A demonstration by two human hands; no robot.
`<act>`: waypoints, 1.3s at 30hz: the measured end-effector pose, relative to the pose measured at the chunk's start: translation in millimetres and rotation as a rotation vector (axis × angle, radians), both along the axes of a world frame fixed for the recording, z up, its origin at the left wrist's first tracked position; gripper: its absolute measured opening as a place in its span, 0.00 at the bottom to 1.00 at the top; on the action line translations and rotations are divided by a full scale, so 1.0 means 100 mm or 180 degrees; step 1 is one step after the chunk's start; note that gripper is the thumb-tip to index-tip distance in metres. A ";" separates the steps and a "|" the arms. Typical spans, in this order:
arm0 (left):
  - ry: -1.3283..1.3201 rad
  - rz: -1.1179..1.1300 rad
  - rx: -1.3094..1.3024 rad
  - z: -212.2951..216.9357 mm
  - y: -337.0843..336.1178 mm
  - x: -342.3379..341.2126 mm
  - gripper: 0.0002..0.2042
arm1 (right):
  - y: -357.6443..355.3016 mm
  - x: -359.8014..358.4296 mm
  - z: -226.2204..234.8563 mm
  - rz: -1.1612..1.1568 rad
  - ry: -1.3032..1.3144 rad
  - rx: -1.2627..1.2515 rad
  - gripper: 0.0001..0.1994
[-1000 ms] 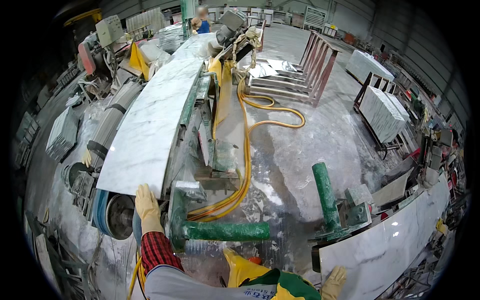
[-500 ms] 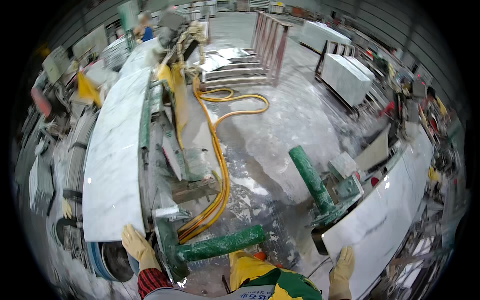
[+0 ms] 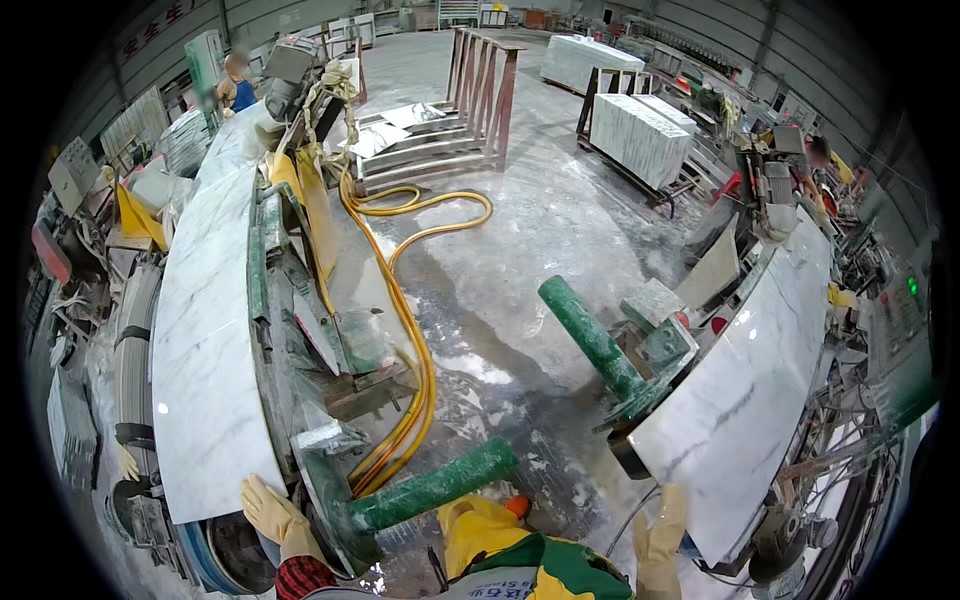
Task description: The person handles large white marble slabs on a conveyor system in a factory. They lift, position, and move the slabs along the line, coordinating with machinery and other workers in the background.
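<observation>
My left hand (image 3: 270, 512), in a cream rubber glove, lies with its fingers stretched out at the near right corner of a long white marble slab (image 3: 212, 370). This slab rests on the left machine's belt bed. In another cream glove, my right hand (image 3: 661, 522) is beside the near edge of a second marble slab (image 3: 735, 410) at the right. Its fingers point up, with the thumb apart; whether they touch the slab edge I cannot tell. A thick green roller (image 3: 435, 487) juts out between my hands, and another green roller (image 3: 592, 335) stands by the right slab.
Yellow hoses (image 3: 425, 375) run along the wet floor (image 3: 530, 240). A rusty metal rack (image 3: 480, 110) and stacked stone blocks (image 3: 640, 140) stand farther off. A person in blue (image 3: 240, 93) is at the far left. A spare glove (image 3: 127, 462) hangs at the left.
The view has swung a little to the right. The left slab's near end sits lower, closer to me. My right hand has moved from the right slab's face to beside its edge.
</observation>
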State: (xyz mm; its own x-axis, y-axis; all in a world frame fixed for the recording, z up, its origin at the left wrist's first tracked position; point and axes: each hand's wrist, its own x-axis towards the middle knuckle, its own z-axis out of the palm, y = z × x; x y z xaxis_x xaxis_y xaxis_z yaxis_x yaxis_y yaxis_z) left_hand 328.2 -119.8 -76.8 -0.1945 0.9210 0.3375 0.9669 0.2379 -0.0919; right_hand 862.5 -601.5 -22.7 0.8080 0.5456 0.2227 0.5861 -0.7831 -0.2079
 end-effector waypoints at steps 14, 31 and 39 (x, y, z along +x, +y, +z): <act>-0.0321 -0.2103 -0.0261 0.20 0.10 -0.65 0.26 | -0.43 -0.46 -0.48 -0.1179 0.1671 0.0523 0.23; 0.1098 -0.1571 -0.1215 0.25 -0.11 -0.46 0.30 | -1.93 -3.13 -3.22 0.0478 0.3130 -0.1394 0.19; 0.0476 -0.2115 -0.0108 -0.10 -0.08 -0.64 0.25 | 0.17 -2.95 -2.22 0.0086 0.2916 -0.1544 0.22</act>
